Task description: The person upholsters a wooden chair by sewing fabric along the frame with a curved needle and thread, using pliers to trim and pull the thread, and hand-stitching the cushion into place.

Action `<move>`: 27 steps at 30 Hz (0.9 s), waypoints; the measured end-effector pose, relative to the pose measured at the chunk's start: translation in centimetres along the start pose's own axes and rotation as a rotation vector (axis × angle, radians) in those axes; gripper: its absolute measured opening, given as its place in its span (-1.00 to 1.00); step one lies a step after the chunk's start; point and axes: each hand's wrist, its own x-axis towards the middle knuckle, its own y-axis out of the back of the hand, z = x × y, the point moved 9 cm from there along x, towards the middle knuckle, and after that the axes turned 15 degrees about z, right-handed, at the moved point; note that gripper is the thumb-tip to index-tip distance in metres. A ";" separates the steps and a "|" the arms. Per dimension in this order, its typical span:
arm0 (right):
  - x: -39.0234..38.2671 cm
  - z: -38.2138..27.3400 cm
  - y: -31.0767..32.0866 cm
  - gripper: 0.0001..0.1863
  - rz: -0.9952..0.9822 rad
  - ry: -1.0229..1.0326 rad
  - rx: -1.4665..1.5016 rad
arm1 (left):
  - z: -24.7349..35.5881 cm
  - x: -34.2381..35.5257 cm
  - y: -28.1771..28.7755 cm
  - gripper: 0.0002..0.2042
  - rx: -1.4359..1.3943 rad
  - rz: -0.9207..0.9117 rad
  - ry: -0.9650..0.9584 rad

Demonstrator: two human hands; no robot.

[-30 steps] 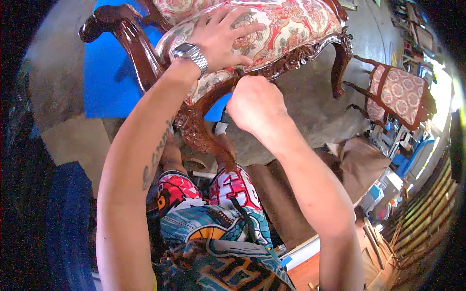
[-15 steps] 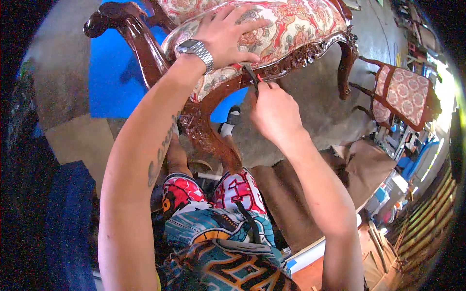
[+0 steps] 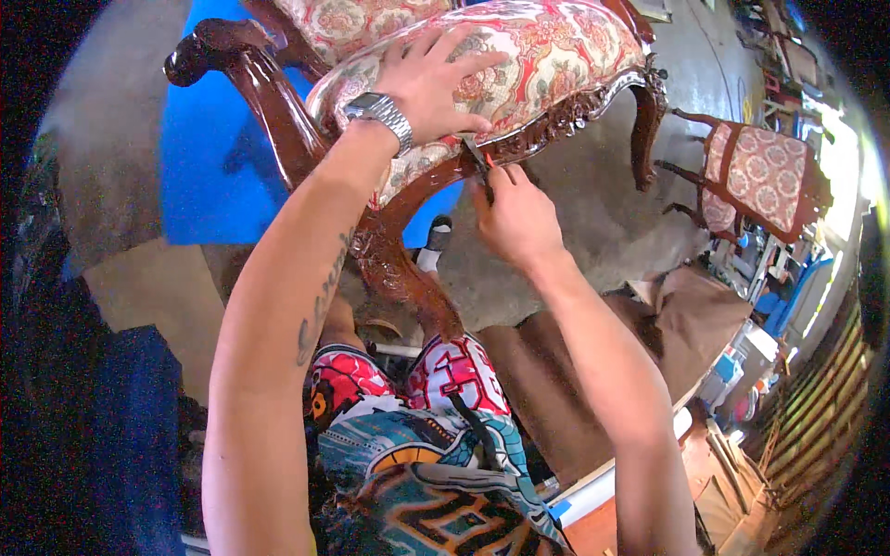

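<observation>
A carved dark-wood chair (image 3: 408, 269) has a seat in red-and-cream floral fabric (image 3: 547, 56). My left hand (image 3: 431, 88) lies flat on the seat with fingers spread, its thumb close to the front edge. In my right hand (image 3: 519, 213) is a slim black-and-red tool (image 3: 477, 157), perhaps a utility knife, gripped in closed fingers. Its pointed end meets the fabric's lower border, where the cloth joins the wooden rail (image 3: 556, 120), just below my left thumb. My fist hides the rest of the tool.
A second upholstered chair (image 3: 756, 181) lies on the floor at the right. Blue sheeting (image 3: 209, 157) and a tan board (image 3: 153, 283) are at the left. Brown material (image 3: 565, 380) spreads below my right forearm; tools and clutter (image 3: 751, 352) line the right side.
The view has shifted slightly. My left hand keeps its place on the seat, and my right hand still holds the tool at the fabric's border, its tip showing a little more clearly.
</observation>
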 end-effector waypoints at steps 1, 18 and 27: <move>0.0 0.2 -0.2 -0.71 0.046 0.044 0.032 | 0.0 0.0 0.1 -0.29 -0.056 0.016 -0.007; -5.5 4.5 -3.5 -0.67 0.037 -0.737 1.333 | 1.0 0.7 0.6 -0.23 -0.065 -0.392 0.112; -6.2 -2.0 -6.1 -0.61 -0.449 -0.593 2.071 | 0.1 0.5 -0.8 -0.26 0.088 -0.358 0.047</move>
